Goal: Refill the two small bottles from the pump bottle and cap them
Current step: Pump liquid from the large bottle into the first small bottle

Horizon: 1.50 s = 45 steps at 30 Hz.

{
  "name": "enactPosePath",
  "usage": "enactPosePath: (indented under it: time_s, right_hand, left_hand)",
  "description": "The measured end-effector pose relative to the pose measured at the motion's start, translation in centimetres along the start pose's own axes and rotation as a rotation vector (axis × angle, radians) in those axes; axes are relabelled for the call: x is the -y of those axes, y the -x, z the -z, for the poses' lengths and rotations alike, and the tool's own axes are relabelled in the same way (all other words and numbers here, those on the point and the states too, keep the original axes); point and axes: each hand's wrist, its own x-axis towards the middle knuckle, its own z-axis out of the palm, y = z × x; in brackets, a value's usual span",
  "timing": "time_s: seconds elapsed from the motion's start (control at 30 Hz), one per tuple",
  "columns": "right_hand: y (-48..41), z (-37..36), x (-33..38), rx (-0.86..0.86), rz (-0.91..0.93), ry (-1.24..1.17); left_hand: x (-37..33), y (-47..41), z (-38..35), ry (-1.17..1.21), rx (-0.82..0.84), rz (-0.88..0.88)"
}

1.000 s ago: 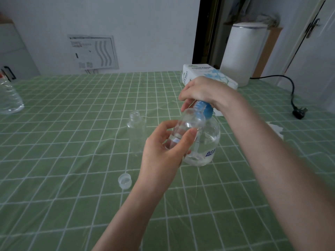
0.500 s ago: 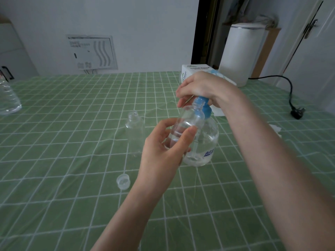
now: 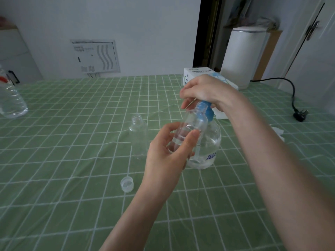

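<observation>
The left hand (image 3: 163,160) grips a tilted small bottle (image 3: 190,127) between thumb and curled fingers, its mouth under the pump head (image 3: 206,110) that the right hand (image 3: 204,91) curls over atop the pump bottle (image 3: 208,147) just behind, while left of the grip the other small bottle (image 3: 138,136) stands uncapped, with a loose cap (image 3: 127,184) nearer.

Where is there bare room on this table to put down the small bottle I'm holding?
Bare cloth between the large bottle and the standing small bottle, and nearer you than the loose cap. Crowded around the pump bottle and tissue box.
</observation>
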Motion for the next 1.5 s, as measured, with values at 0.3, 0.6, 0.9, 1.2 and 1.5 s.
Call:
enactPosePath:
  time_s: [0.3,0.6,0.9,1.2,1.5]
  right_hand:
    - [-0.3,0.0,0.1,0.011,-0.019,0.021]
    - [-0.8,-0.5,-0.7,0.027,-0.028,0.059]
    - [-1.0,0.4,0.0,-0.041,0.029,0.121]
    - [-0.9,-0.1,-0.2,0.019,-0.016,0.103]
    - [-1.0,-0.3,-0.4,0.008,-0.028,0.123]
  left_hand:
    - [0.1,-0.2,0.0,0.015,0.0,-0.003]
    - [0.4,-0.1,0.0,-0.002,-0.015,0.013]
    - [-0.1,-0.3,-0.1,0.009,-0.009,-0.01]
    - [0.2,-0.2,0.1,0.007,-0.01,0.01]
    - [0.3,-0.1,0.1,-0.005,-0.01,0.008]
